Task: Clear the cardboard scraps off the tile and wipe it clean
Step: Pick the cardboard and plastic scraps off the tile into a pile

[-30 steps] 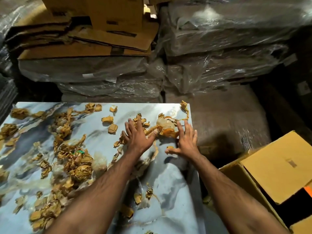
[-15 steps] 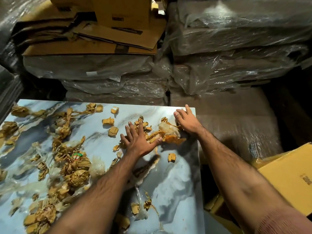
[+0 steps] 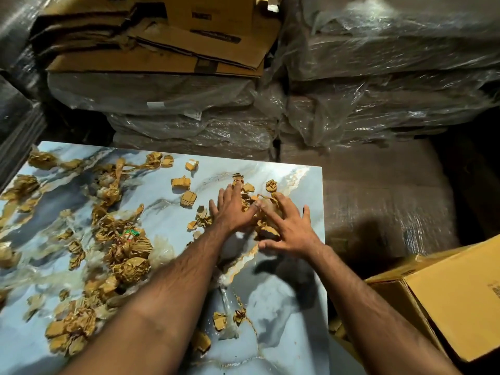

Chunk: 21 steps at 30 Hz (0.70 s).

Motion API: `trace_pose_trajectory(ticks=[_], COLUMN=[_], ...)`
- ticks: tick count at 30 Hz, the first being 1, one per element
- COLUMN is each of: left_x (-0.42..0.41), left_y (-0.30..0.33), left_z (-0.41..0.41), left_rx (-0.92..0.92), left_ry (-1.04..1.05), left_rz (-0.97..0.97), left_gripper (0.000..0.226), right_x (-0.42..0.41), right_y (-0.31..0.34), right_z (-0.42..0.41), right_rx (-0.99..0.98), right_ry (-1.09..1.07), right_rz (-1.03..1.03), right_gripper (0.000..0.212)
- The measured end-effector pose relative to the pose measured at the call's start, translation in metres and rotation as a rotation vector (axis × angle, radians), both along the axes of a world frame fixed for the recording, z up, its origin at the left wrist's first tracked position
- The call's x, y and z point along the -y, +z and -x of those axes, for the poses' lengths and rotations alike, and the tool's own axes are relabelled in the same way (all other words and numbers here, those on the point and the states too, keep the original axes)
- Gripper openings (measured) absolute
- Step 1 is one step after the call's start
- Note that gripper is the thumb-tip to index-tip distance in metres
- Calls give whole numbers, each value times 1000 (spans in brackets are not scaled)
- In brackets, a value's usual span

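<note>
A glossy blue marble-patterned tile (image 3: 292,315) lies flat in front of me, littered with torn brown cardboard scraps. The thickest heap of scraps (image 3: 127,253) sits left of centre, with loose bits (image 3: 181,182) toward the far edge. Near the tile's far right corner my left hand (image 3: 232,209) and my right hand (image 3: 286,226) lie side by side, fingers spread and straight, pressing on a small pile of scraps and clear plastic (image 3: 263,224) gathered between them. Part of that pile is hidden under the palms.
Plastic-wrapped stacks (image 3: 378,85) rise behind the tile, with flattened cardboard boxes (image 3: 167,41) on the left stack. A wrapped surface (image 3: 378,190) lies right of the tile. A yellow cardboard box (image 3: 446,301) stands at the lower right. More small scraps (image 3: 227,319) lie on the near tile.
My right hand has swept back from the tile's far right corner toward my left hand, closing the scraps in between them. My left hand has stayed about where it was.
</note>
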State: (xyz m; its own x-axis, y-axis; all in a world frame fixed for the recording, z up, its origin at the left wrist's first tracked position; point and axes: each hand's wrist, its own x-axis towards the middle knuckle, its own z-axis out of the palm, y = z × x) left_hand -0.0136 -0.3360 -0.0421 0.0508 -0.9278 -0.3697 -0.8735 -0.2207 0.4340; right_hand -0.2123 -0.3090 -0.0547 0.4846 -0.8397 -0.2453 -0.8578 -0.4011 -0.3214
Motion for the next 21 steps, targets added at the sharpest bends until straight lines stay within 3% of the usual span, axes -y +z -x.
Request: trace_pose_trajectory(ticks=[3, 5, 9, 11, 14, 21], left_x=[-3, -5, -15, -21, -29, -38], left_y=[-1, 0, -3, -7, -7, -12], left_z=[4, 7, 18, 26, 41, 51], left_rx=[-31, -91, -124, -154, -262, -511], left_ry=[-59, -76, -92, -61, 4, 49], left_rz=[55, 119, 160, 149, 192, 92], left_gripper=[83, 80, 73, 67, 60, 66], right_x=[-21, -24, -24, -24, -17, -11], right_y=[-12, -16, -17, -19, -20, -24], right_z=[-9, -13, -24, -30, -39, -45], right_rx=[-93, -81, 172, 271, 256, 216], right_ry=[-10, -64, -172, -199, -297, -387], right_rz=[31, 51, 192, 322, 299, 235], right_gripper=[125, 127, 112, 116, 115, 81])
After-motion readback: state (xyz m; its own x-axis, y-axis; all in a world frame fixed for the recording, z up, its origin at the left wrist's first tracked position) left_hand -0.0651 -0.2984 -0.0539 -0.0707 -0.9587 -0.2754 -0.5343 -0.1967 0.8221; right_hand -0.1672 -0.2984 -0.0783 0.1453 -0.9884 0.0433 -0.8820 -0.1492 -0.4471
